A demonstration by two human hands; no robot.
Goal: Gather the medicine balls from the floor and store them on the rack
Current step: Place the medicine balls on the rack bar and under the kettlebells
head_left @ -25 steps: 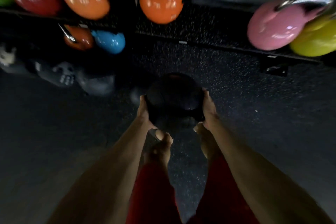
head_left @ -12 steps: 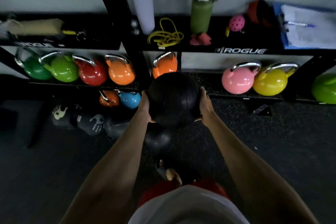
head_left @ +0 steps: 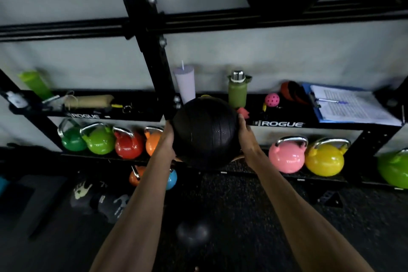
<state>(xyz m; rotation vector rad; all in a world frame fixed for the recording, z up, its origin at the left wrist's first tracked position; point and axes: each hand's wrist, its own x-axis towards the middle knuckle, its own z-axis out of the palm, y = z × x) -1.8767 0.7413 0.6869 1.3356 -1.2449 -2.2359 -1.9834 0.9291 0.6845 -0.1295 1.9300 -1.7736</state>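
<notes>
Medicine ball (head_left: 204,130) between left hand (head_left: 169,138) and right hand (head_left: 243,131)

You can read the white word ROGUE two times, each time on the black front of a shelf. One stands on the right shelf edge (head_left: 313,125), right of the upright post (head_left: 154,62) of the rack, with a small white mark before it. The other, more blurred, is on the left shelf edge (head_left: 132,117), left of that post. The printed lines on the clipboard sheet (head_left: 353,106), far right of the post, are too small to read.
</notes>
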